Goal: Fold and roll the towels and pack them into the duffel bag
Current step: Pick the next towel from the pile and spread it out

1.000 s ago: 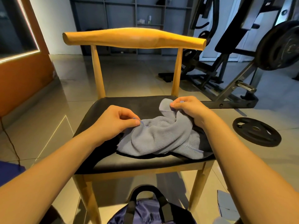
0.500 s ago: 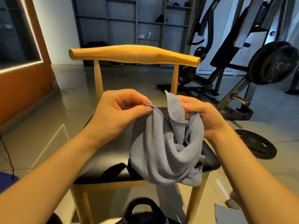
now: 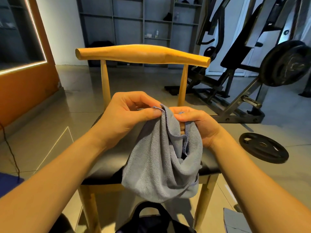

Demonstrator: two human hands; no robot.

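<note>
Closest, at the bottom of the view: dark duffel bag [image 3: 156, 222] on the floor [image 3: 50, 132], looped handle standing up, opening hard to make out.

Just above it, held in the air before the front edge of the chair [image 3: 143, 54]: grey towel [image 3: 161, 157], bunched and twisted, hanging in loose folds that droop past the front edge of the black seat [image 3: 107, 165].

At the towel's top, close together: left hand [image 3: 127, 113], pinching the stitched hem between thumb and forefinger; right hand [image 3: 198, 125], fingers curled round a gathered stretch of edge, hem showing between them.

Judging by the drape: light, soft and limp, with no shape of its own; looped pile likely to grip skin rather than slip; nothing fragile. Probably best taken at two neighbouring corners along the hem, then pulled apart so the cloth hangs flat before being laid on the seat for folding. A fistful of the middle would likely only keep it crumpled.

Further off, right of the chair: black weight plate [image 3: 263, 147] flat on the floor. Beyond that: gym machine [image 3: 235, 73]. Farthest, against the back wall: grey shelves [image 3: 143, 22].
</note>
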